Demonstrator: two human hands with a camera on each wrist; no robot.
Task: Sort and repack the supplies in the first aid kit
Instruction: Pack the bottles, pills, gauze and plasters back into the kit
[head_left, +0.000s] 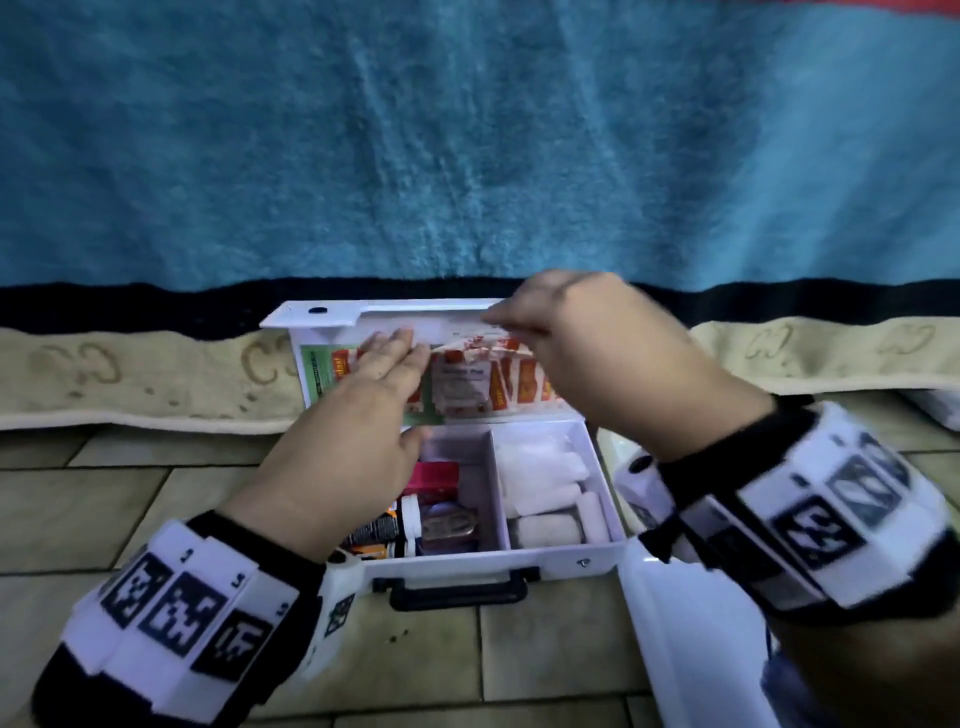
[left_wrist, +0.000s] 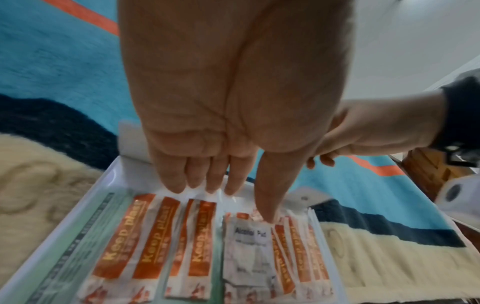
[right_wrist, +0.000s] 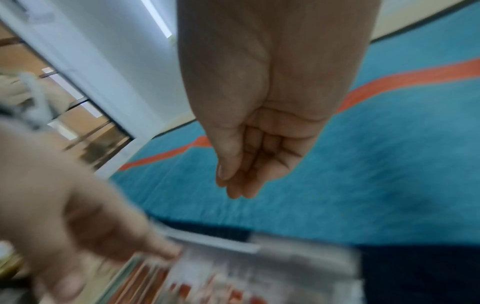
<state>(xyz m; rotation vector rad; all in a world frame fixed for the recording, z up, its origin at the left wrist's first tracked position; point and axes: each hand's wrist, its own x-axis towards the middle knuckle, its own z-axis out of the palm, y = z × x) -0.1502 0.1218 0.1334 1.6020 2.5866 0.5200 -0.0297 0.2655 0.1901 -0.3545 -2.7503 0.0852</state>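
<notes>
white first aid kit (head_left: 545, 564) open on the tiled floor, black handle (head_left: 457, 590) on its near wall, lid (head_left: 332, 317) propped up at the far side. inside the lid: orange-and-white "keep plast" plaster strips (left_wrist: 153, 238) in a row, an alcohol pad sachet (left_wrist: 246, 248) among them, right of centre. base split in two: right compartment holds white gauze rolls (head_left: 545, 483); left compartment holds a pink box (head_left: 434, 478), a white-capped tube (head_left: 387, 525) and a blister pack (head_left: 449, 525).

head view above, wrist views close, all sharing kit lid (head_left: 363, 317)
</notes>
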